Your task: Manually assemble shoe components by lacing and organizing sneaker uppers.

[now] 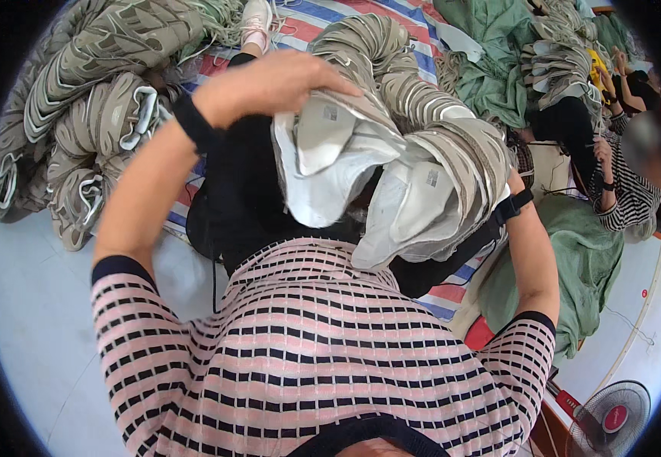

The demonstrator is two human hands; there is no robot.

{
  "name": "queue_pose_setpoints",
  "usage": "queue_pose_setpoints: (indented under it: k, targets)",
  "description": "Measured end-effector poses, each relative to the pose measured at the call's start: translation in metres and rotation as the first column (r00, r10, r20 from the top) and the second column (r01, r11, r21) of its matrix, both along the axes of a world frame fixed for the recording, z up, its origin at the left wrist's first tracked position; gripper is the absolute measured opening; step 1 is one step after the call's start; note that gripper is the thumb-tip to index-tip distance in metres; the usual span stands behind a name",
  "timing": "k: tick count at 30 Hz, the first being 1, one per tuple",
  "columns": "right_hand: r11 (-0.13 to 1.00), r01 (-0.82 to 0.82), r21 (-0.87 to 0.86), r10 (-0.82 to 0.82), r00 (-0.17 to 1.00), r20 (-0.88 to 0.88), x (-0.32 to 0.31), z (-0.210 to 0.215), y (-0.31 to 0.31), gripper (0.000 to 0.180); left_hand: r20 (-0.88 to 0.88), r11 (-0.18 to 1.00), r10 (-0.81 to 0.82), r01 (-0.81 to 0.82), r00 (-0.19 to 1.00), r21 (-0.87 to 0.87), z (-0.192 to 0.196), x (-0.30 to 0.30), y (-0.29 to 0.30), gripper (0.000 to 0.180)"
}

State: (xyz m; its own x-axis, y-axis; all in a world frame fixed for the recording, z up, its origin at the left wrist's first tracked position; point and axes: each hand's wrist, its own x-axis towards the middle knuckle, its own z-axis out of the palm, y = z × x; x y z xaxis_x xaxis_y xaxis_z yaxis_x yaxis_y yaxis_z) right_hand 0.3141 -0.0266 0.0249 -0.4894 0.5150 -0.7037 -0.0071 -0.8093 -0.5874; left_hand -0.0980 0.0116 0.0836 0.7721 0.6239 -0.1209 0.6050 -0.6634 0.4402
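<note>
Two long curved stacks of nested beige shoe uppers with white lining lie across my lap. My left hand is over the near end of the left stack, its fingers bent onto the outer upper and the thumb mostly hidden. At the outer side of the right stack is my right hand. Only a small part of that hand shows; its fingers are hidden behind the uppers. The open ends of both stacks face me, close side by side.
Large bundles of similar uppers are piled at the left. A striped sheet covers the floor ahead. Green cloth lies at the far right, and more green cloth nearer. Another person sits at the right. A fan stands lower right.
</note>
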Motion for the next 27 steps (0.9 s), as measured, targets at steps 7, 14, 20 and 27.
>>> queue_pose_setpoints:
  k: [7, 14, 20, 27]
  targets:
    - [0.994, 0.103, -0.033, -0.104, 0.994, -0.024, -0.009, 0.007, 0.009, 0.046, 0.068, 0.915, -0.193, 0.154, 0.979, 0.372, -0.036, -0.018, 0.055, 0.07]
    - [0.945, 0.327, -0.025, -0.328, 0.941, -0.08, -0.055, 0.009, 0.017, 0.044, -0.097, 0.901, 0.072, -0.023, 0.993, 0.433, -0.072, -0.019, 0.012, 0.06]
    - [0.872, -0.15, 0.466, -0.009, 0.947, 0.322, -0.065, -0.046, 0.024, 0.033, 0.249, 0.835, 0.367, -0.2, 0.896, -0.512, -0.002, 0.039, -0.063, 0.046]
    - [0.833, -0.097, 0.545, -0.175, 0.888, 0.426, -0.094, -0.047, -0.004, 0.044, 0.167, 0.262, 0.926, -0.26, 0.338, -0.929, -0.041, 0.075, -0.115, 0.068]
